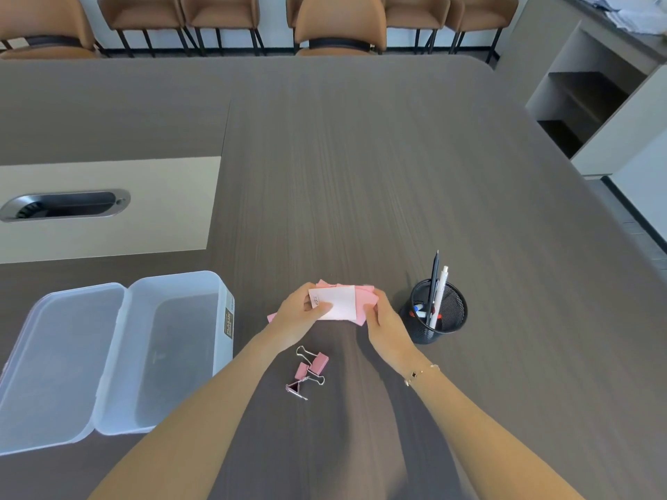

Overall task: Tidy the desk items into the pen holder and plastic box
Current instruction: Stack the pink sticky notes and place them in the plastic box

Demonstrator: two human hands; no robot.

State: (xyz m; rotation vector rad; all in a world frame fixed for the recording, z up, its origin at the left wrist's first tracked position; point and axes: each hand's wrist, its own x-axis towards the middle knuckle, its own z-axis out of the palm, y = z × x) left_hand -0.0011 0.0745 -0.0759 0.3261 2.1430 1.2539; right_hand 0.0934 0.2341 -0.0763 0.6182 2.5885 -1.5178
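A loose stack of pink sticky notes [341,301] is held just above the desk between both hands. My left hand [301,315] grips its left side with the thumb on top, and my right hand [384,321] pinches its right edge. A black mesh pen holder [445,319] stands just right of my right hand with several pens [436,283] in it. Three pink binder clips [308,371] lie on the desk below my hands. The clear plastic box [220,341] sits open at the left with nothing inside, its lid [50,362] folded out flat.
The grey wood-grain desk [361,175] stretches far ahead. A beige panel with a metal cable slot [65,205] lies at the left. Brown chairs [339,27] line the far edge. A white shelf unit [595,102] stands off the desk's right side.
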